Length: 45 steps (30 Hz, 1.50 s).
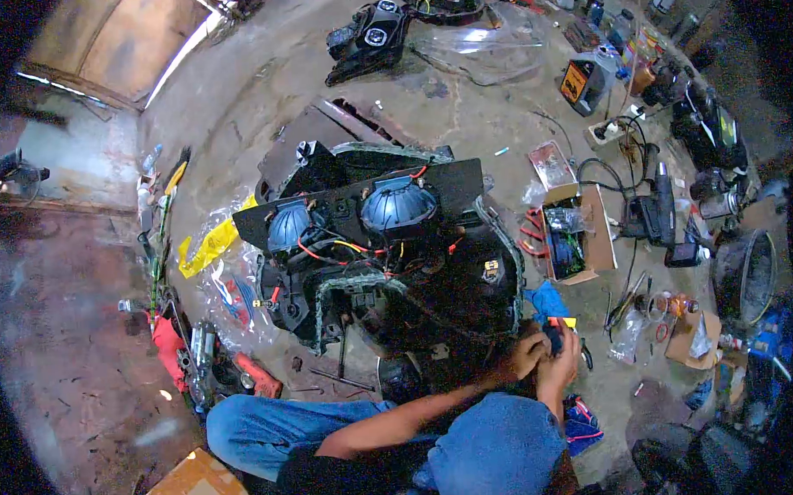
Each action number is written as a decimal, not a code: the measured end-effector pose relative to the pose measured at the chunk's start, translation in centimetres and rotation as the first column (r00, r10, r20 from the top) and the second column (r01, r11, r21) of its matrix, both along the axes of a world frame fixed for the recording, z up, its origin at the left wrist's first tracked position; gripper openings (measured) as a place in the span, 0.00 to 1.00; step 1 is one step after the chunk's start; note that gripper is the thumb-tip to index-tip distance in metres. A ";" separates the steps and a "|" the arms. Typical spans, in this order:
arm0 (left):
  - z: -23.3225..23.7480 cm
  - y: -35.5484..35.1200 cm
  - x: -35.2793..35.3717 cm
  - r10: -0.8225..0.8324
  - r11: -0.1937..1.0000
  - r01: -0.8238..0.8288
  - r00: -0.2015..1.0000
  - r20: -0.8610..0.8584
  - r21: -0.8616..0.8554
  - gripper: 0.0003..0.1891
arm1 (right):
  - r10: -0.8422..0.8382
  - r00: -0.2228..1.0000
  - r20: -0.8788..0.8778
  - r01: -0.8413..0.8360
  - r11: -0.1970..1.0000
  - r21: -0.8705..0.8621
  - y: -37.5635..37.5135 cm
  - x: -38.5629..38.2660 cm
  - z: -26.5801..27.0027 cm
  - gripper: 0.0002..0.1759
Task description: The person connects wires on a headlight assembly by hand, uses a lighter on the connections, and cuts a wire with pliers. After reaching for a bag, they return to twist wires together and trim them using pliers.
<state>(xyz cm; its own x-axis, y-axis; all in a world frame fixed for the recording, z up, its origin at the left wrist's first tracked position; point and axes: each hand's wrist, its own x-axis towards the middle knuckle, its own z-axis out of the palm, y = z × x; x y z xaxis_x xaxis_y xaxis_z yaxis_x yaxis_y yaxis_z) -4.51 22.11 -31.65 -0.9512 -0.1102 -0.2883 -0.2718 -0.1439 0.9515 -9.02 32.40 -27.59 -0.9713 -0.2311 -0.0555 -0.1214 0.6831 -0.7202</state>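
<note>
My left hand (pixel 531 353) and my right hand (pixel 557 364) are close together, right of my knees. The fingers of my right hand are closed round a small dark item with a yellow and orange end (pixel 562 322). My left hand's fingers are bent in against it; what they pinch is hidden. A blue cloth or glove (pixel 545 299) lies just beyond the hands. In front of me rests a large black headlight housing (pixel 360 215), carrying two blue-grey round lamp units (pixel 398 205) with red and yellow wires.
To the right are an open cardboard box (pixel 598 239), a black heat gun or drill-like tool (pixel 656 205) and cables. Another black lamp part (pixel 371 38) lies at the back. Yellow plastic (pixel 209 249), a red-handled tool (pixel 258 376) and loose tools lie on the left.
</note>
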 end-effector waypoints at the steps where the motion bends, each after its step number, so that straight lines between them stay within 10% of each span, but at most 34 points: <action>1: 1.1 -0.1 0.1 0.043 0.998 -0.043 0.999 0.019 0.050 0.15 | 0.065 0.998 0.000 -0.065 0.997 -0.040 -0.4 -0.1 0.9 0.31; 4: 2.4 -1.3 0.5 0.004 0.995 -0.009 0.998 0.059 0.094 0.16 | 0.221 0.975 0.025 -0.215 0.964 -0.156 -1.4 -0.4 5.9 0.26; 8: 7.4 -3.8 0.7 -0.137 0.759 0.040 0.986 0.100 0.650 0.19 | 0.353 0.932 0.086 -0.313 0.901 -0.302 -0.6 -1.5 9.1 0.20; 16: 15.4 -7.8 -0.5 -0.395 0.708 0.269 0.918 0.050 0.653 0.24 | 0.329 0.944 -0.010 -0.294 0.830 -0.475 -0.3 -3.3 15.9 0.13; 21: 24.8 -10.7 -1.5 -0.165 0.980 0.180 0.974 -0.155 0.088 0.15 | 0.356 0.917 -0.179 -0.391 0.717 -0.577 -3.6 -5.3 20.5 0.14; 26: 37.8 -17.5 -0.6 -0.193 0.832 0.097 0.974 -0.120 -0.546 0.10 | 0.469 0.796 -0.383 -0.600 0.532 -0.597 -7.7 -7.5 25.2 0.15; 32: 45.6 -23.1 5.8 0.241 0.774 -0.306 0.952 -0.188 -0.555 0.14 | 0.580 0.735 -0.351 -0.668 0.530 -0.522 -13.2 -8.0 28.8 0.15; 45: 37.0 -26.6 11.3 0.541 0.635 -0.710 0.691 -0.480 -0.305 0.07 | 0.648 0.578 -0.496 -0.770 0.635 -0.068 -21.0 -5.3 29.4 0.30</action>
